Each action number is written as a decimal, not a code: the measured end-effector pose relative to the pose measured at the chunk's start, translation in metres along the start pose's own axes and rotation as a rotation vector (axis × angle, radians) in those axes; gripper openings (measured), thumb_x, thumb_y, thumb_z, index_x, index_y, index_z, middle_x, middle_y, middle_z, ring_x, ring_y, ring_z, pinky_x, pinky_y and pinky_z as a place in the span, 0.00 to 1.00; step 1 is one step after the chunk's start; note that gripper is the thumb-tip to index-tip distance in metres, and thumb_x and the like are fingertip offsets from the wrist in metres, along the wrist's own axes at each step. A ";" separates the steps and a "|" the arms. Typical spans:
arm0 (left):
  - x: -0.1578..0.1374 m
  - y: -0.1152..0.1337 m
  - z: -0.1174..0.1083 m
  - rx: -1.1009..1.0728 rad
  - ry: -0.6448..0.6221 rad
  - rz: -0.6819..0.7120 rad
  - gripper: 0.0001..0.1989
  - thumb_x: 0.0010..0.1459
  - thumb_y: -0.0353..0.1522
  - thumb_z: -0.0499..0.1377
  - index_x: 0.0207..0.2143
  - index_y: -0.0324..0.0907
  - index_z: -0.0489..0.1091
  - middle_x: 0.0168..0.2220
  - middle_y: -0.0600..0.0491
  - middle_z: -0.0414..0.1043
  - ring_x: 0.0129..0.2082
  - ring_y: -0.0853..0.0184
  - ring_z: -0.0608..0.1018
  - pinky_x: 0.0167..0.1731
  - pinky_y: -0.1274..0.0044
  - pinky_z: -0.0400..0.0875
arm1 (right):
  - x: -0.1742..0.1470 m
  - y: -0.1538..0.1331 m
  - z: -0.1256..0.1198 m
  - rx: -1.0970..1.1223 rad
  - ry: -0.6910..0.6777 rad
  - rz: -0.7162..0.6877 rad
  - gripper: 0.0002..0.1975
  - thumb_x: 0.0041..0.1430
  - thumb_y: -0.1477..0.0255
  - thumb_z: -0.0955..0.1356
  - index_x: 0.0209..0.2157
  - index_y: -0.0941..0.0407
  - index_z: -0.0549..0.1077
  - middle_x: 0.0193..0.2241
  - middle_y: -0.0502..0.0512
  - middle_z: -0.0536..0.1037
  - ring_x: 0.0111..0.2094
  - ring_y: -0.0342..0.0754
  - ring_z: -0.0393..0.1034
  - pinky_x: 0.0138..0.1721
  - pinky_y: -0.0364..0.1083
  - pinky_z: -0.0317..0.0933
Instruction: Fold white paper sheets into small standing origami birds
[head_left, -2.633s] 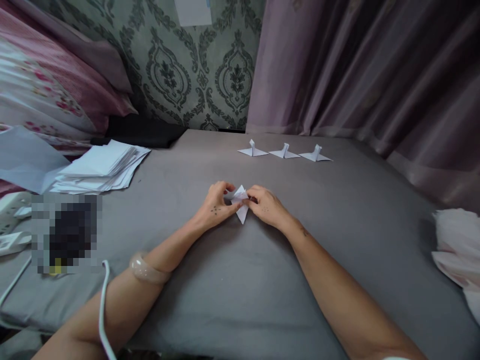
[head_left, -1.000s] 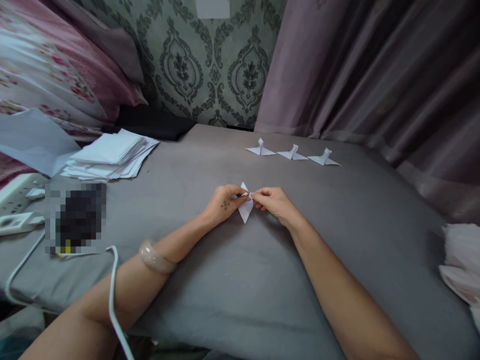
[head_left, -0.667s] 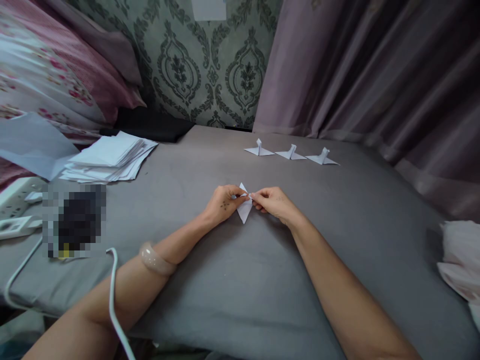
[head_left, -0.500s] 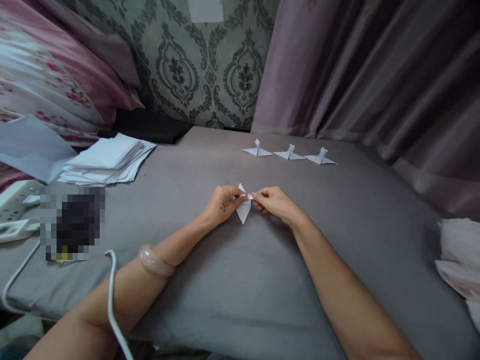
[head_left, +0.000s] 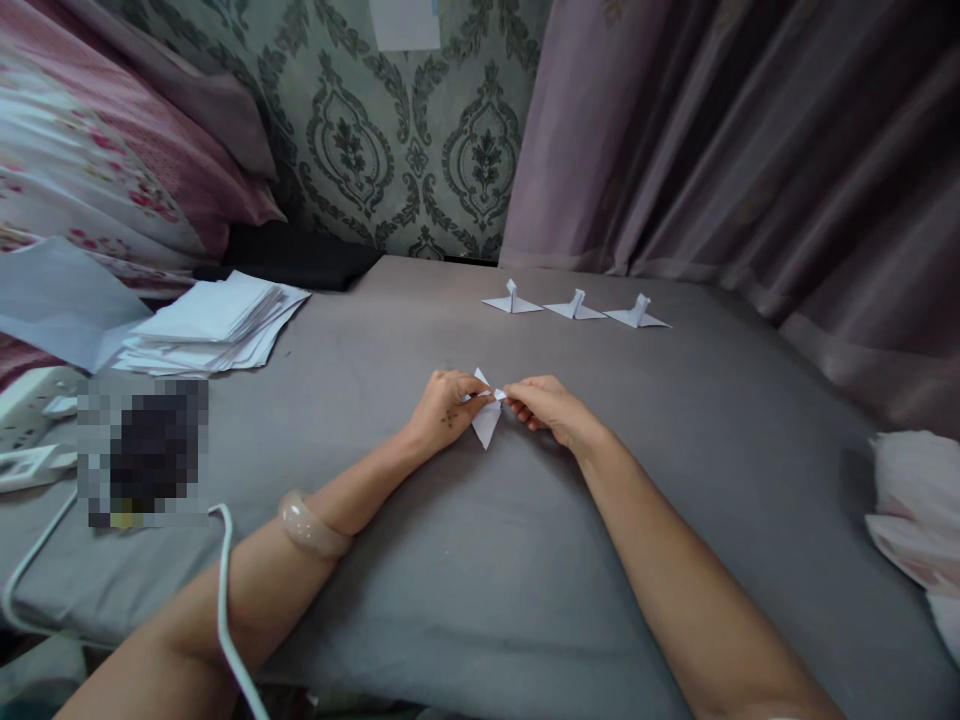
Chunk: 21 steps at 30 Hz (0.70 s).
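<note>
A patterned green wall (head_left: 416, 110) is met at the right by a mauve curtain (head_left: 660, 150), and a white sheet (head_left: 405, 25) is seen high on the wall. The foreground is filled by a grey cloth (head_left: 420, 590), over which both forearms are stretched. Near the middle of the cloth, between the two hands, a small folded paper (head_left: 487, 427) is held, one point of it turned toward the viewer and another away; whether it is lifted or rested on the cloth cannot be told. It is pinched by the left hand (head_left: 446, 408), thumb and forefinger closed over its middle. A small white tip at its right side is nipped between the thumb and forefinger of the right hand (head_left: 549, 405), the other fingers being curled beneath. A bangle (head_left: 311, 527) is worn on the left forearm, which is crossed by a white cable (head_left: 225, 610). Beyond the hands, three paper figures (head_left: 576, 306) are set in a row, wings spread. At the left, a paper stack (head_left: 210, 315) is laid before a black cloth (head_left: 300, 258), and a dark object (head_left: 150, 450) nearby is blurred out.
</note>
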<state>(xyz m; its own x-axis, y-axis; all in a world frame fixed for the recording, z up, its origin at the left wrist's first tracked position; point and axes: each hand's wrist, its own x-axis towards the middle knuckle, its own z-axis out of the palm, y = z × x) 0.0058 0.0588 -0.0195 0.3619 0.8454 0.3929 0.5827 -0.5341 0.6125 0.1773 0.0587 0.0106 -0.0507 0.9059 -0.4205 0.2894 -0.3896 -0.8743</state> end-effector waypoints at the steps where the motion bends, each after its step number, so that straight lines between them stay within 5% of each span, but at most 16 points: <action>1: 0.000 0.000 0.000 -0.018 0.003 -0.012 0.07 0.59 0.32 0.59 0.32 0.44 0.78 0.34 0.52 0.80 0.35 0.66 0.78 0.44 0.72 0.66 | 0.001 0.001 -0.001 0.014 0.002 0.003 0.09 0.51 0.76 0.67 0.19 0.58 0.67 0.14 0.45 0.65 0.16 0.35 0.57 0.14 0.36 0.48; 8: 0.004 -0.017 0.000 -0.170 0.194 -0.300 0.08 0.54 0.35 0.62 0.30 0.41 0.78 0.28 0.53 0.78 0.29 0.67 0.76 0.30 0.78 0.66 | 0.008 0.008 -0.008 0.131 0.059 -0.016 0.12 0.59 0.69 0.65 0.23 0.58 0.67 0.17 0.45 0.65 0.15 0.34 0.57 0.15 0.36 0.51; 15: 0.014 -0.038 -0.014 -0.062 0.423 -0.523 0.11 0.54 0.36 0.60 0.32 0.39 0.78 0.28 0.53 0.76 0.29 0.68 0.75 0.32 0.78 0.66 | 0.007 0.012 0.000 0.106 0.068 -0.101 0.13 0.62 0.70 0.64 0.23 0.58 0.67 0.18 0.45 0.66 0.15 0.34 0.58 0.13 0.36 0.49; 21: 0.015 -0.044 -0.015 0.052 0.387 -0.573 0.09 0.53 0.34 0.60 0.35 0.39 0.75 0.31 0.52 0.74 0.32 0.66 0.74 0.36 0.76 0.66 | 0.008 0.014 -0.002 0.096 0.043 -0.138 0.13 0.62 0.70 0.64 0.24 0.58 0.68 0.18 0.46 0.66 0.15 0.35 0.58 0.14 0.36 0.50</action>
<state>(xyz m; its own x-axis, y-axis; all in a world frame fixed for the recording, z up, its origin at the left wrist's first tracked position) -0.0254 0.0949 -0.0297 -0.2937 0.9254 0.2397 0.6420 0.0052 0.7666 0.1829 0.0610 -0.0044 -0.0420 0.9572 -0.2863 0.1896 -0.2737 -0.9429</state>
